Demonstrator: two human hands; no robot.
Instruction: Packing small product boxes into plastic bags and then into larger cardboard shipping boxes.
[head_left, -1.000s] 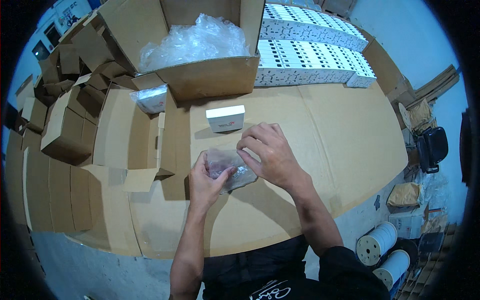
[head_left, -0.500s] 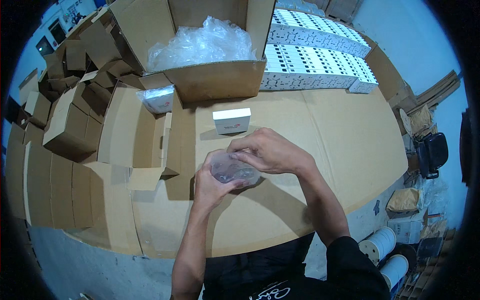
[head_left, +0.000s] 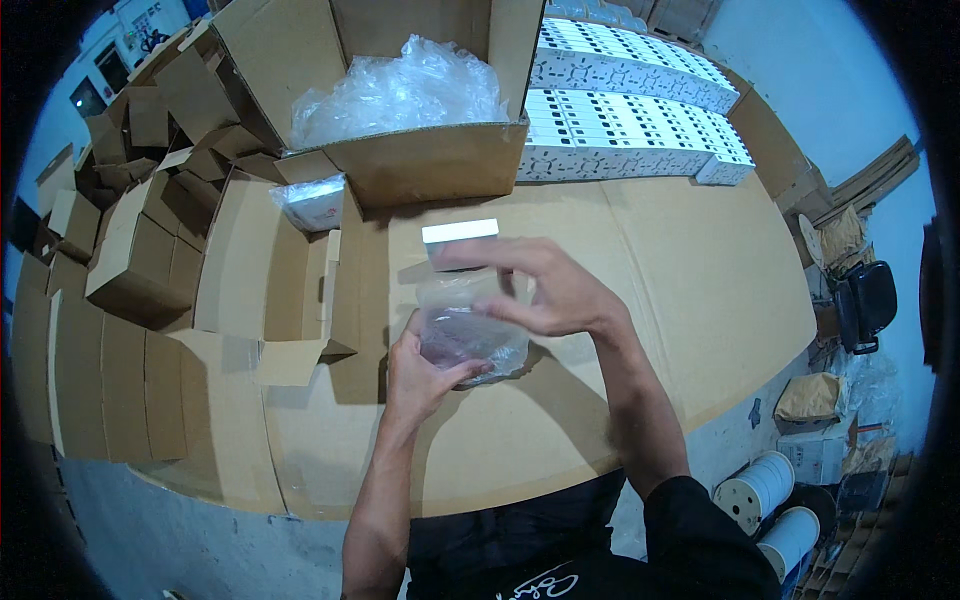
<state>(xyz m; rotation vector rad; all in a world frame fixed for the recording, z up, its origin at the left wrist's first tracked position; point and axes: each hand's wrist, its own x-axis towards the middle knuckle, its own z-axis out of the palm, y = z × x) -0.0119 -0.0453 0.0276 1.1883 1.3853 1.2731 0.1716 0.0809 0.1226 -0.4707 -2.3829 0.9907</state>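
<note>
My left hand (head_left: pixel 422 378) grips a clear plastic bag (head_left: pixel 468 345) by its lower left side, thumb across the front. The bag's upper end spreads above it, towards a small white box (head_left: pixel 460 232) standing on the cardboard-covered table. Over the bag's upper right, my right hand (head_left: pixel 550 290) is blurred by motion, its thumb and fingers apart and nothing seen in them. Its fingers reach across the front of the white box, hiding the lower part; whether they touch it I cannot tell.
Behind stands a large open carton (head_left: pixel 430 165) full of clear plastic bags (head_left: pixel 405 95). To the left, an open cardboard box (head_left: pixel 270 270) holds a wrapped pack (head_left: pixel 312 203), beside stacked brown cartons (head_left: pixel 140 250). Rows of white boxes (head_left: pixel 620 145) fill the back right.
My right hand has let go of the bag's upper edge, opened and moved up towards the white box. The bag's upper end now stands spread; my left hand still grips it.
</note>
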